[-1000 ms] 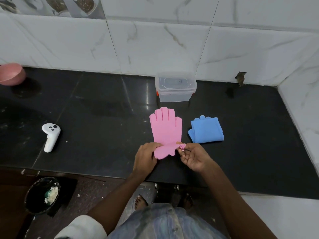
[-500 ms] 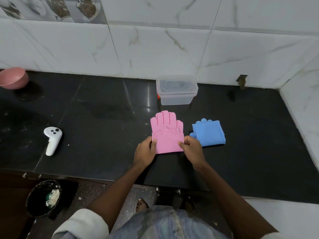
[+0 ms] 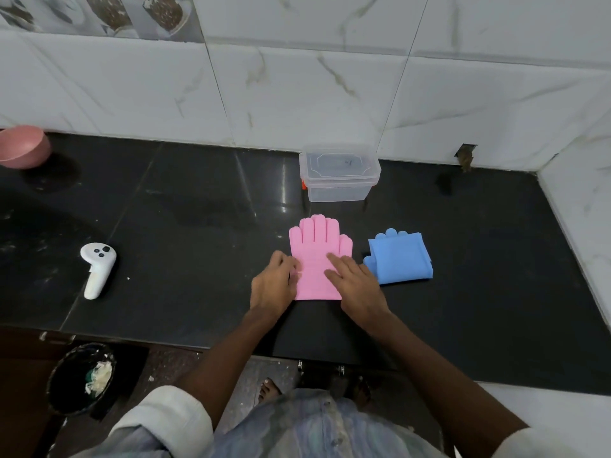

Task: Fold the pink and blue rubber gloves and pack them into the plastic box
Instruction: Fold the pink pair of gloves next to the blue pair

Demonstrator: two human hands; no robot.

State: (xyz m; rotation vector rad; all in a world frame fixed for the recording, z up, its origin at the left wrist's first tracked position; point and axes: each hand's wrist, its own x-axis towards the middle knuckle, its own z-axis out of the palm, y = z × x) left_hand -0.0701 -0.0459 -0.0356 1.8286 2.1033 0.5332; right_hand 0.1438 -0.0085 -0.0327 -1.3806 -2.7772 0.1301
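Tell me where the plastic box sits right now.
In the head view, the plastic box stands lidded against the tiled wall, just behind the pink glove.

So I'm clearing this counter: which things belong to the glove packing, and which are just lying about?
Job: pink glove, blue glove, plastic box.
Lying about: white controller, pink bowl, black bin on the floor.

left hand [image 3: 274,285]: curled, palm down | right hand [image 3: 355,285]: flat, fingers spread
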